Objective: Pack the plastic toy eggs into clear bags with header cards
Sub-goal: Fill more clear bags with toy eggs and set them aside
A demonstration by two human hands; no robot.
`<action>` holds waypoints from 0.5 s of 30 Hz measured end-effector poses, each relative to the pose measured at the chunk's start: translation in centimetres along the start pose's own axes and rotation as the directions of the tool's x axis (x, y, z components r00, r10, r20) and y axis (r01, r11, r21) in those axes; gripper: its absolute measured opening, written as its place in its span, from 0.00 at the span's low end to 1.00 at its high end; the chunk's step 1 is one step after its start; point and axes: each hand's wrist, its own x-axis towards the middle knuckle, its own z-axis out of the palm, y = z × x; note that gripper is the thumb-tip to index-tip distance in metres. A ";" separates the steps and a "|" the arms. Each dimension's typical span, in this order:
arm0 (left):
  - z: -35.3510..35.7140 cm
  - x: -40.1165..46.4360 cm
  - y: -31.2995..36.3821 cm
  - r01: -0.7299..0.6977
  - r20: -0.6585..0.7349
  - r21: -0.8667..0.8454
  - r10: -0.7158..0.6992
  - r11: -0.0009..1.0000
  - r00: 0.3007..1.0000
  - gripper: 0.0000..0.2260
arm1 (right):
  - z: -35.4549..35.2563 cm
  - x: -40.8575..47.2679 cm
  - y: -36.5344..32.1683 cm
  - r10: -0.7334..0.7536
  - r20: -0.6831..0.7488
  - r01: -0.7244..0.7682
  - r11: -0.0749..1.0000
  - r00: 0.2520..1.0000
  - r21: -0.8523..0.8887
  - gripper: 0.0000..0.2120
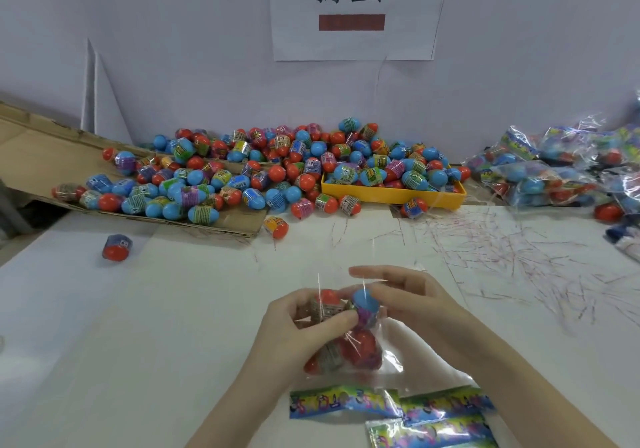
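Bag [360,354] mouth held betw. both hands; egg [365,302] pinched by R hand [398,295] fingers; L hand [301,316] thumb pressed on bag.

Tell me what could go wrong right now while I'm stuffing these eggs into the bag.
The blue-topped egg sits at the clear bag's mouth, pinched between your left hand and right hand; it could slip out and roll across the table. Forcing it past the eggs already inside might split the thin film. One stray egg lies alone at the left and may get missed.
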 end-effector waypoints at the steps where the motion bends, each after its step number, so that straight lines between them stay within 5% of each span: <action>1: 0.0 0.1 -0.2 0.000 0.004 0.002 0.000 1.000 1.000 0.10 | 0.1 0.0 0.1 -0.007 -0.022 0.007 1.000 1.000 -0.015 0.17; 7: -0.2 0.0 0.0 -0.023 0.001 -0.037 0.023 0.999 1.000 0.17 | 0.3 -0.2 0.2 -0.045 -0.061 0.043 0.998 0.997 -0.036 0.16; 15: -1.2 0.3 -0.1 -0.069 -0.084 -0.053 0.064 0.996 0.994 0.08 | 0.1 -0.5 0.0 -0.018 -0.017 0.019 0.999 1.000 0.039 0.15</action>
